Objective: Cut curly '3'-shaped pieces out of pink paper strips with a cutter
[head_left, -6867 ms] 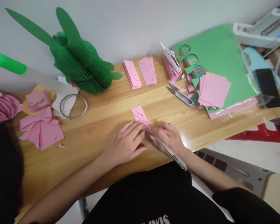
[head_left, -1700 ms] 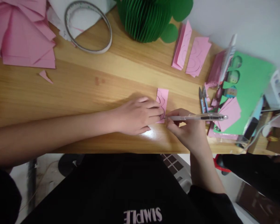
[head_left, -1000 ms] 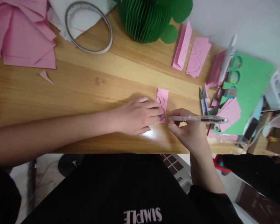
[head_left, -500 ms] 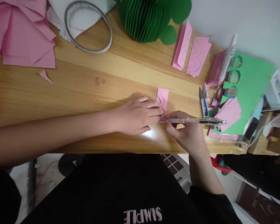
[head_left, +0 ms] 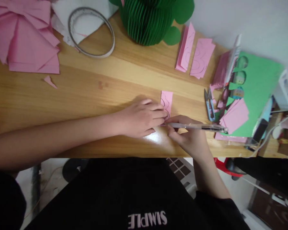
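Observation:
A small folded pink paper (head_left: 166,99) with a curved pen outline lies on the wooden table (head_left: 86,89). My left hand (head_left: 140,117) lies flat over its near end, fingers stretched out and pressing it down. My right hand (head_left: 188,137) pinches a clear pen (head_left: 196,127), whose tip touches the paper's near edge beside my left fingertips.
Two stacks of marked pink slips (head_left: 194,56) lie behind. Thread snips (head_left: 208,102), a glue tube (head_left: 231,60), green card (head_left: 259,83) and pink squares (head_left: 235,115) are at right. A green honeycomb paper figure (head_left: 148,19), tape ring (head_left: 91,32) and pink folded paper (head_left: 26,41) are at the back left.
The pen tip has moved slightly towards me along the paper's near end, and my right hand lowered with it. My left hand stays put. The view has shifted a little.

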Demonstrator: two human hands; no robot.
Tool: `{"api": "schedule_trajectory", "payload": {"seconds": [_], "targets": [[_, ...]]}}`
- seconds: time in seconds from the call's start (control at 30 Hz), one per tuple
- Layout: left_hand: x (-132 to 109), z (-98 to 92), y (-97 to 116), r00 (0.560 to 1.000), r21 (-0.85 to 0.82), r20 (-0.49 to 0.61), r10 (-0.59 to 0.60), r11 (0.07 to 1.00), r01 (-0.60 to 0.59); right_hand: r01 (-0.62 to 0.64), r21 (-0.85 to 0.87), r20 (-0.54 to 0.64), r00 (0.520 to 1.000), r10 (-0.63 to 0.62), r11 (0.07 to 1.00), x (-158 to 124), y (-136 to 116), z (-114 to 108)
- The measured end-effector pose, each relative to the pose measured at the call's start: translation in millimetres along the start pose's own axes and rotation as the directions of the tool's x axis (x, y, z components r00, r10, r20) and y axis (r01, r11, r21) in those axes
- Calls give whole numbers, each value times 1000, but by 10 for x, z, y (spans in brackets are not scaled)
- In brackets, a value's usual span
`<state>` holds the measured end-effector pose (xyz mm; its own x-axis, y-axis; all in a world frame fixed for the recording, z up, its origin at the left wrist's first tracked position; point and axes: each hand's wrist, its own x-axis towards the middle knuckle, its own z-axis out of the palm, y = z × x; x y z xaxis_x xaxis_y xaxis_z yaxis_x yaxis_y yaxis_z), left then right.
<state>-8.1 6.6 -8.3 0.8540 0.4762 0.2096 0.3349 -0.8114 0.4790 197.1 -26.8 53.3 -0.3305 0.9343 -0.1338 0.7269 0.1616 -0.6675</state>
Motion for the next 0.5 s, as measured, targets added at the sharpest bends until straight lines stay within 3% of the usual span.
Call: {"api": "schedule_trajectory", "payload": {"seconds": [0.3,0.5], "targets": [[-13,-11,4,1000,-22,12,-4,1000,4,-7,11,-45,999,8,1000,-16,40,-21],[-13,-7,-1,1000,4,10,1,1000,-1,45,22,-3,999,-45,999,-48,49,4]]}}
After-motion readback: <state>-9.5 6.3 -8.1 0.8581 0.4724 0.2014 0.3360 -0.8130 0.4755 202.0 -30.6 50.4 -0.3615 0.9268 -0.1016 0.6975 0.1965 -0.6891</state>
